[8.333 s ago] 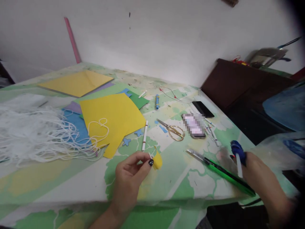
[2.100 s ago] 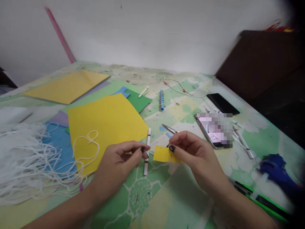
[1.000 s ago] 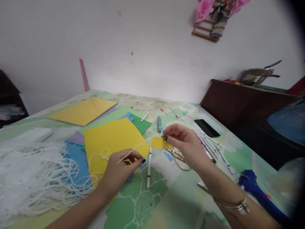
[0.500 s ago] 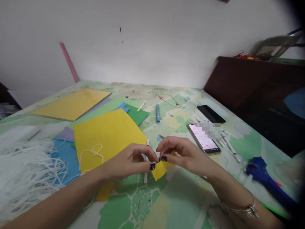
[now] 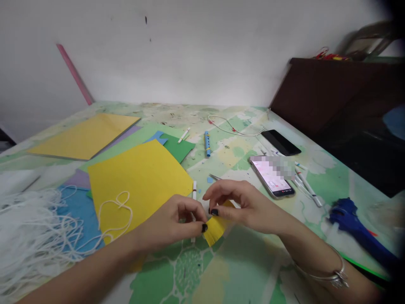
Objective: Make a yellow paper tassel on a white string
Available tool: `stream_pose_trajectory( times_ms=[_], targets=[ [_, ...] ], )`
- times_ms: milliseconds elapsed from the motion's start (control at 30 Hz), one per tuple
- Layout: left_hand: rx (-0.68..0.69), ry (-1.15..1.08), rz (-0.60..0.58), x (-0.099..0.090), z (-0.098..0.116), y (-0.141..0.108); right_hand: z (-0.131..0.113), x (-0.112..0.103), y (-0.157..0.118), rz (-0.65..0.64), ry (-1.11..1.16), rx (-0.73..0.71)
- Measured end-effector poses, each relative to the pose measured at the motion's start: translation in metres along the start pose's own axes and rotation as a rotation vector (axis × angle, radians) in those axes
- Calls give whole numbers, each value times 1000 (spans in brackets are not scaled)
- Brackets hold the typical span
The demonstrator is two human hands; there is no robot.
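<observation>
Yellow and matt, the small strip (image 5: 215, 231) at lower centre of the frame has a ragged, seemingly fringed lower edge. It should be light, bendy, easily creased: pinch its edges gently. The right hand's (image 5: 242, 204) grip pinches its top; whether the left hand (image 5: 177, 218), at its left edge, grasps it, I cannot tell.

Cloth-covered table (image 5: 249, 270), patterned green, white and yellow. From its middle: string (image 5: 38, 228) at 8 o'clock, overlapping sheets (image 5: 142, 173) at 9, a board (image 5: 85, 137) at 10, a tube (image 5: 207, 144) at 12, a cord (image 5: 223, 118) at 1, a black phone (image 5: 281, 142) at 2, a lit phone (image 5: 267, 171) and pens (image 5: 306, 185) at 3, a glue gun (image 5: 357, 226) at 4.
</observation>
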State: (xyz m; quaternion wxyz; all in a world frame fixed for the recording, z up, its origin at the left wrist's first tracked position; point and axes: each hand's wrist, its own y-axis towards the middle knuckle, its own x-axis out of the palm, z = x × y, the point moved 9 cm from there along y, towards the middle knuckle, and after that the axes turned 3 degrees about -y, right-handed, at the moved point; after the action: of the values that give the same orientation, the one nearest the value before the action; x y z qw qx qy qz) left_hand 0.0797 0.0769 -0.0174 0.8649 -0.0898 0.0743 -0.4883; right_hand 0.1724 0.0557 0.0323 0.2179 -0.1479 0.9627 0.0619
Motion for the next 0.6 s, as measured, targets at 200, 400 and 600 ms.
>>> stream_pose_trajectory(
  times_ms=[200, 400, 600],
  targets=[
    [-29, -131, 154, -11, -2, -2, 27, -23, -5, 286, 176, 182],
    [-15, -144, 305, -24, -3, -3, 60, 7, -7, 187, 544, 446],
    [-12, -193, 433, -27, -8, -7, 63, 10, -10, 264, 513, 501]
  ],
)
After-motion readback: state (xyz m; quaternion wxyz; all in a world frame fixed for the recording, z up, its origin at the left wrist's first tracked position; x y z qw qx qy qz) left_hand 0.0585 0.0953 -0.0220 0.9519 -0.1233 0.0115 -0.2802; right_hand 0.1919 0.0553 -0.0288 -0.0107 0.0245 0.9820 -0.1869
